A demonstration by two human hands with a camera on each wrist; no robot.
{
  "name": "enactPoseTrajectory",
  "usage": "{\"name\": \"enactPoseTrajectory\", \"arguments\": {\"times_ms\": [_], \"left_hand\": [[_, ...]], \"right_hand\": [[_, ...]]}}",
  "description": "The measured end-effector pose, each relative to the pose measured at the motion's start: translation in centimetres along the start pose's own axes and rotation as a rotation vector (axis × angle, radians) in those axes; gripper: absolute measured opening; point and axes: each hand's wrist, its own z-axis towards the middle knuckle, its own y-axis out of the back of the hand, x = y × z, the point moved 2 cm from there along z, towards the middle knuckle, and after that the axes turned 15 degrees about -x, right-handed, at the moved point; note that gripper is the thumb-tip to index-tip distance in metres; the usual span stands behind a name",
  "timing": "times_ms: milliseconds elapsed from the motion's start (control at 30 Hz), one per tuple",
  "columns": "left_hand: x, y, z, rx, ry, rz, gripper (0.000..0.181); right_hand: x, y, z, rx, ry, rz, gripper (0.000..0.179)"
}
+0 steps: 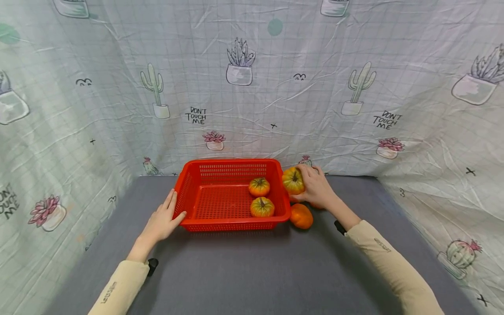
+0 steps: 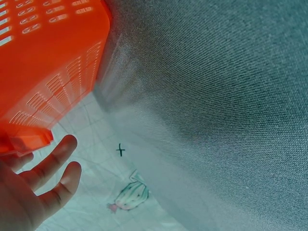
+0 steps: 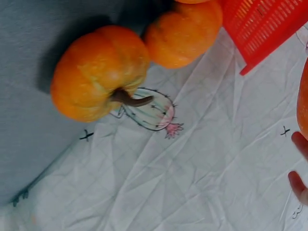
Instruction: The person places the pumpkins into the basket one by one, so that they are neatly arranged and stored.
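Observation:
A red plastic basket (image 1: 232, 224) with perforated walls stands on the grey table. Inside it, toward the right end, are two orange-green pumpkins, one farther back (image 1: 259, 187) and one nearer (image 1: 262, 207). My right hand (image 1: 316, 188) grips another small pumpkin (image 1: 293, 180) beside the basket's right rim; its edge also shows in the right wrist view. My left hand (image 1: 159, 222) rests at the basket's left rim, fingers extended along the side and thumb at the front corner. In the left wrist view, its spread fingers (image 2: 60, 154) show beside the basket wall (image 2: 53, 82).
An orange pumpkin (image 1: 301, 216) sits against the basket's right front corner. Behind the right hand, more pumpkins are partly hidden; the right wrist view shows one with a curved stem (image 3: 101, 72) next to another (image 3: 185, 36). A cactus-print cloth (image 1: 271, 100) hangs behind the table.

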Motion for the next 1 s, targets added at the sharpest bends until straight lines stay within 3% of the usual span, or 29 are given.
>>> {"name": "enactPoseTrajectory", "arguments": {"times_ms": [300, 767, 1000], "left_hand": [[0.0, -0.1, -0.1, -0.014, -0.01, -0.002, 0.075], [0.0, -0.1, 0.1, -0.014, -0.008, 0.003, 0.076], [0.0, 0.0, 0.0, -0.007, -0.002, 0.004, 0.076]], "right_hand": [[1.4, -0.3, 1.7, -0.079, 0.065, -0.09, 0.086], [3.1, -1.4, 4.8, -0.033, 0.038, -0.056, 0.088], [4.2, -1.8, 6.2, -0.002, -0.014, 0.034, 0.085]]}}
